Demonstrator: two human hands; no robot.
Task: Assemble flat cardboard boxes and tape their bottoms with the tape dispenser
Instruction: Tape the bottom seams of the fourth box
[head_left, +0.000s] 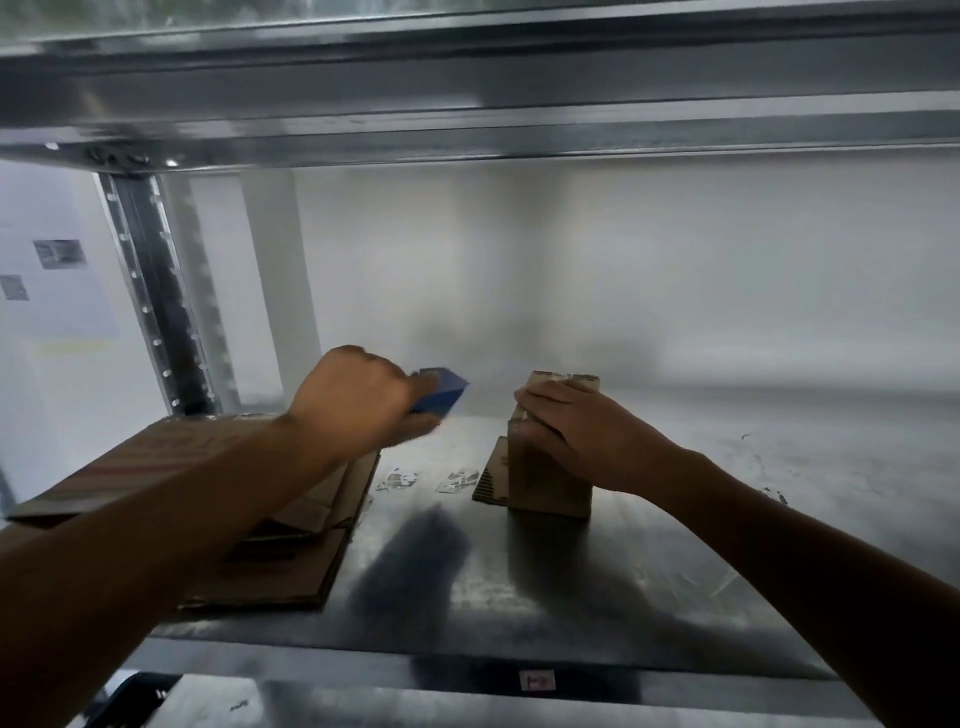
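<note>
A small brown cardboard box (545, 478) stands upright on the metal shelf (675, 561), a flap sticking out at its lower left. My right hand (587, 431) grips the box's upper part from the right, fingers curled over its top edge. My left hand (358, 400) holds a blue tape dispenser (439, 395) in the air, a short way left of the box and apart from it. The view is blurred, so the tape itself cannot be made out.
A stack of flat cardboard boxes (291, 561) lies on the shelf's left side under my left forearm. An upper shelf beam (467, 104) runs overhead. A perforated steel upright (156, 291) stands at the back left. Bits of tape residue (426, 480) mark the shelf surface.
</note>
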